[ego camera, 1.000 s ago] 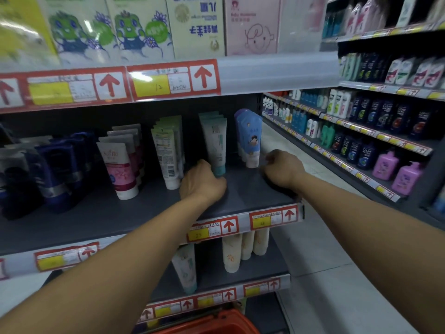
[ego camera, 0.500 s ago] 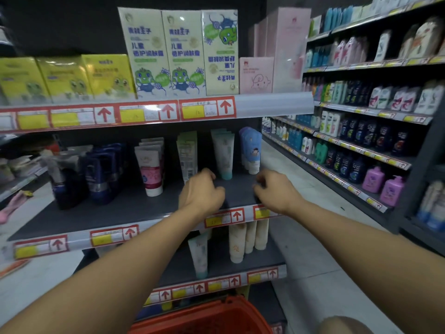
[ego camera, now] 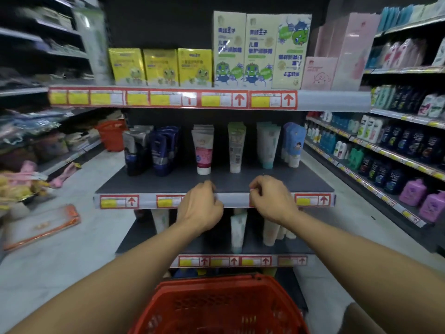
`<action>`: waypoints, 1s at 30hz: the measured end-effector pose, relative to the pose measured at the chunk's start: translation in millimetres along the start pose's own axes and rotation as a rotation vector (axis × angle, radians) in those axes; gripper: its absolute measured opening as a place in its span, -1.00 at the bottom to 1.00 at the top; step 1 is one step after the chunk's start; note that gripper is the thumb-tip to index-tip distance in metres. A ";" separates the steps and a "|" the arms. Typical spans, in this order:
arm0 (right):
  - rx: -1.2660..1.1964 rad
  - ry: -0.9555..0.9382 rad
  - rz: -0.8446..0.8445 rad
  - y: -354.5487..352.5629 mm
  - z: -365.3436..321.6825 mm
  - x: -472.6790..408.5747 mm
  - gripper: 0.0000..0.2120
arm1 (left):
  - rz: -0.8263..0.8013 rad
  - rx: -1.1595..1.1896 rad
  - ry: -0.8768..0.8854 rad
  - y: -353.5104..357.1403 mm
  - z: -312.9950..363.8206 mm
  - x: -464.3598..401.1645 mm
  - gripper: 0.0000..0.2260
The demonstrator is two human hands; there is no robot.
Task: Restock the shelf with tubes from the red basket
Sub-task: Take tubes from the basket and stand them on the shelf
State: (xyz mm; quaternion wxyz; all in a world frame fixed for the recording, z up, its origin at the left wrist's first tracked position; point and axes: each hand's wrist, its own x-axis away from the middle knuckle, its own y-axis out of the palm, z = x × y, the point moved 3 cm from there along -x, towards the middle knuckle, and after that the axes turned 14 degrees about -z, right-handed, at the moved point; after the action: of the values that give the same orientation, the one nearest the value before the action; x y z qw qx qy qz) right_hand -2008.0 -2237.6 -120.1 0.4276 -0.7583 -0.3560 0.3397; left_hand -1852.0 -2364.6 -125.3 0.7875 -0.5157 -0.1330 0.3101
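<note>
Moved: both hands pulled back from the upright tubes (ego camera: 267, 145) to the dark grey shelf (ego camera: 144, 184) front edge.
Left hand (ego camera: 201, 206): fingers loosely curled, holding nothing.
Right hand (ego camera: 272, 198): fingers loosely curled, holding nothing.
Red plastic basket (ego camera: 216, 307): below the arms.

I see two bare forearms, no sleeves, watch or rings on either; my left hand (ego camera: 201, 209) and right hand (ego camera: 273, 201) wear no gloves.

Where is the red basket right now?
Head view: the red basket sits bottom centre, below the shelves and between the person's forearms.
</note>
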 end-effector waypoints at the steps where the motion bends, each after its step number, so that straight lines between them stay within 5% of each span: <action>1: 0.027 -0.042 0.008 9.4 -7.1 1.6 -0.88 | -0.001 -0.009 -0.012 0.7 -9.5 4.0 -0.83; 7: 0.183 -0.248 -0.057 73.7 -35.6 13.0 -0.87 | -0.069 -0.041 -0.090 15.0 -62.3 29.1 -0.95; 15: 0.133 -0.278 -0.214 165.3 -31.3 29.3 -0.87 | -0.193 -0.073 -0.173 74.2 -118.1 51.4 -0.87; 30: -0.034 0.142 -0.647 331.5 64.1 103.7 -0.83 | -0.654 0.054 -0.323 257.6 -183.2 76.6 -0.84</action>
State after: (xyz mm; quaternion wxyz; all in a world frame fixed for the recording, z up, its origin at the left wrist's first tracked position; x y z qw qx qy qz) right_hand -1924.4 -2251.7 -462.9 0.5245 -0.6346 -0.5533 0.1266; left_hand -1786.4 -2379.4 -443.6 0.8272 -0.3692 -0.4054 0.1229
